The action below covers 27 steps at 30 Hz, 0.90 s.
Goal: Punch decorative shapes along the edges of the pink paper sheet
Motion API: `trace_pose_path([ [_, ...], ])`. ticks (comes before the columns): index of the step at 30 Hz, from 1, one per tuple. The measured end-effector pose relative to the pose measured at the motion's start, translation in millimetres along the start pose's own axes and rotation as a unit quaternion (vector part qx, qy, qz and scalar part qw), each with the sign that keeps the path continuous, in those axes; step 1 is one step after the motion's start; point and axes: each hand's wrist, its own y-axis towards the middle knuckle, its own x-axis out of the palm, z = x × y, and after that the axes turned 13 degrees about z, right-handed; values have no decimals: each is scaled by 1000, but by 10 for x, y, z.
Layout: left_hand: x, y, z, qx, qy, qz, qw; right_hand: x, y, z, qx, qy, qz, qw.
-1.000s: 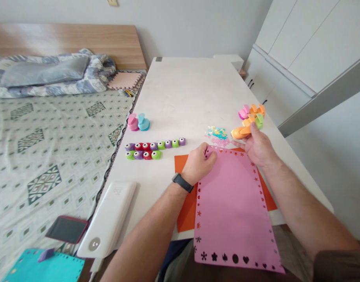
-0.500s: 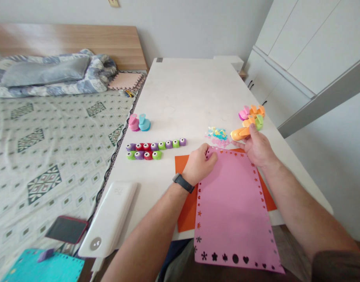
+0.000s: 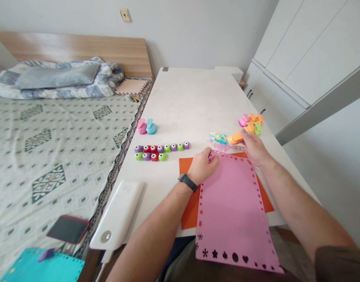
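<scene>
A pink sheet (image 3: 232, 207) with small shapes punched along its edges hangs over the table's front edge. My left hand (image 3: 203, 166) pinches its top left corner, fingers closed. In my right hand (image 3: 254, 149) is an orange craft punch (image 3: 235, 138), held above the table just beyond the sheet's top right corner, apart from the paper. Beneath the pink sheet lies an orange sheet (image 3: 265, 201). A pile of small paper cutouts (image 3: 218, 138) in blue, yellow and pink lies left of the punch.
Beyond my right hand stand several larger punches (image 3: 250, 119). Two rows of small punches (image 3: 160, 149) sit on the left, with a pink punch (image 3: 142, 126) and a blue punch (image 3: 151, 127) behind. A white power bank (image 3: 119, 211) lies at the table's left edge.
The view has tilted up slightly, so the table sits lower in the picture. My left hand keeps its hold on the pink sheet, and my right hand still holds the orange punch.
</scene>
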Motion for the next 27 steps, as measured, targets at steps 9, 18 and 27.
trace_pose_path([
  [9,13,-5,-11,14,4,0,1000,194,181,-251,23,-190,-91,977],
  [18,18,1,-5,14,3,-1,1000,348,197,-375,-10,-269,-123,955],
  [27,26,-4,-28,17,7,1,1000,310,198,-342,-26,-302,-114,946],
])
